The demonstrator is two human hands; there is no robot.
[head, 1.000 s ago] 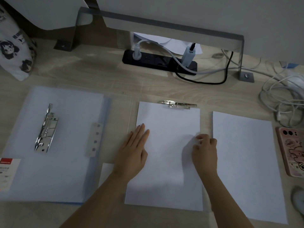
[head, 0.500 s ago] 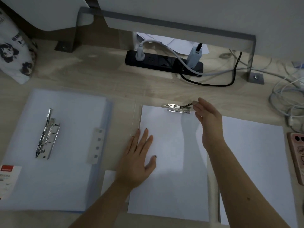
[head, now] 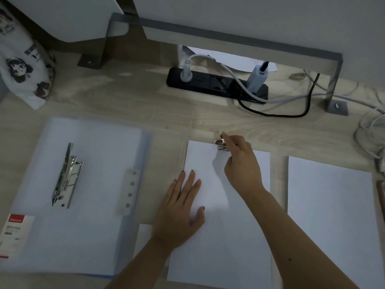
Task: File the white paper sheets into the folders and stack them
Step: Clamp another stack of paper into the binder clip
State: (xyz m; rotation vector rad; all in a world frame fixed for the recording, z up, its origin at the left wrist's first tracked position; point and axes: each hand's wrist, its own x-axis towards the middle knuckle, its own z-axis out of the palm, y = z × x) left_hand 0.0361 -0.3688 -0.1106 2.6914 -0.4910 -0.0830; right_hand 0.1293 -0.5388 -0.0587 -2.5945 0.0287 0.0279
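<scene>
White sheet (head: 229, 236) lies on clear folder (head: 180, 155), mid desk (head: 135, 105), top edge at clip (head: 218, 143). L hand (head: 179, 211) flat, fingers spread, pinning sheet. R hand (head: 241, 163) curled over clip, prob. pinching its lever; dim, hard to tell. Judged: 1 sheet nearly filed. 2nd sheet (head: 329, 215) loose at right, blue folder (head: 87, 222) open at left, no stack yet. Power strip (head: 216, 86) and cables (head: 370, 130) well behind, not in the way.

Head-worn view, steeply down, close
</scene>
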